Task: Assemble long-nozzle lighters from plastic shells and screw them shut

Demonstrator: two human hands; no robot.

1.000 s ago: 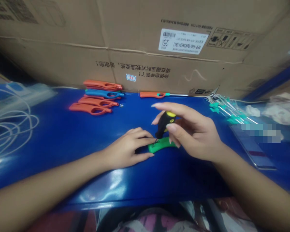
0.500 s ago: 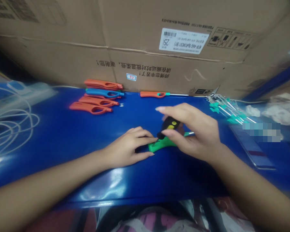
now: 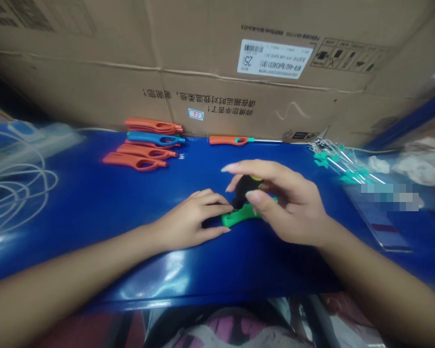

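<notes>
A green lighter [image 3: 241, 216] of the long-necked kind lies on the blue table in front of me. Fingers and thumb of my left hand [image 3: 192, 220] close around its left end. In my right hand [image 3: 292, 205] is a short black-and-yellow screwdriver [image 3: 244, 189], tilted, its lower end at the lighter's left part beside my left fingertips. The screwdriver's tip is too small and blurred to make out. My right thumb and palm cover the lighter's right end. Farther back lie small metal pieces [image 3: 181, 156], perhaps screws or springs.
Orange lighter bodies [image 3: 136, 161] and a blue one [image 3: 154, 138] lie back left. An orange lighter with a metal tube [image 3: 221, 140] rests against the cardboard box [image 3: 203, 63]. Metal tubes with teal parts [image 3: 333, 162], a phone [image 3: 380, 224] and white cable [image 3: 39, 193] flank the work.
My right hand and the screwdriver have shifted slightly left and down, and the hand has turned. The lighter's metal tube is now hidden behind it. My left hand stays in place.
</notes>
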